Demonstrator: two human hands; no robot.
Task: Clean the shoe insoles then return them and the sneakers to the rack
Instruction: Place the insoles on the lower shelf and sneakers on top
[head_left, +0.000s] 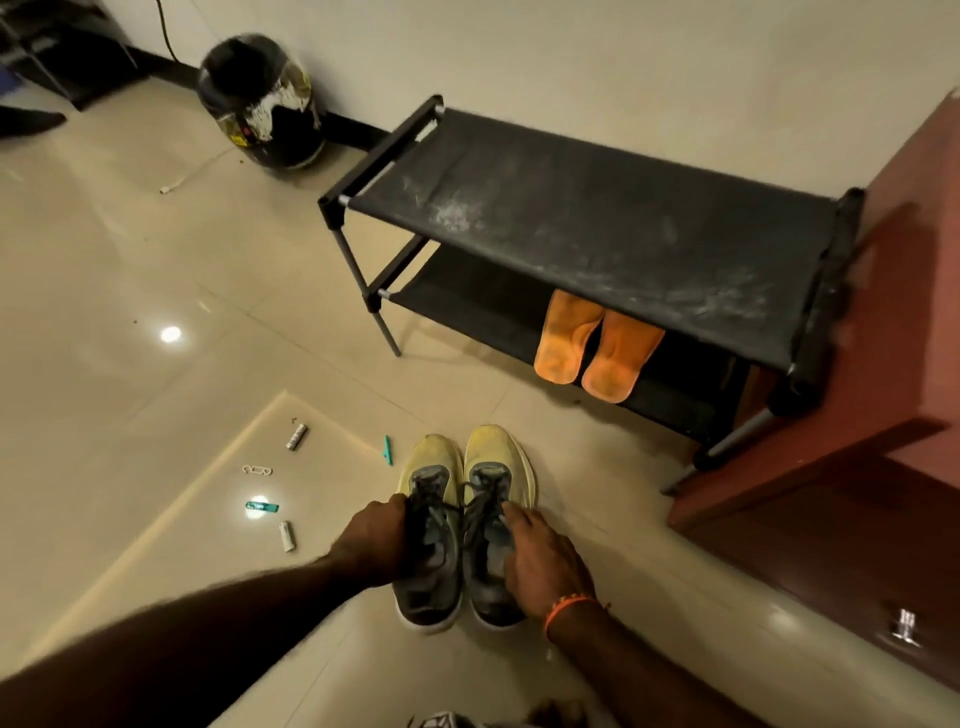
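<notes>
head view, floor level. item: pair of sneakers (462, 525), yellow toes and grey heels, side by side on the tiled floor (130, 291), toes toward the rack. left hand (376, 540) grips the collar of the left shoe, fingers curled into its opening. right hand (537, 561) holds the right shoe, fingers curled over its collar; orange wristband (569, 610) on that wrist. item: black two-tier shoe rack (597, 208) against the wall; top shelf dusty, bare; lower shelf holds two orange insoles (592, 345), side by side, ends jutting past the front edge. item: dark helmet (262, 101) on the floor left of the rack. item: small loose bits (296, 436) scattered on the floor left of the sneakers. reddish cabinet (883, 338) just beside the rack's right end.
</notes>
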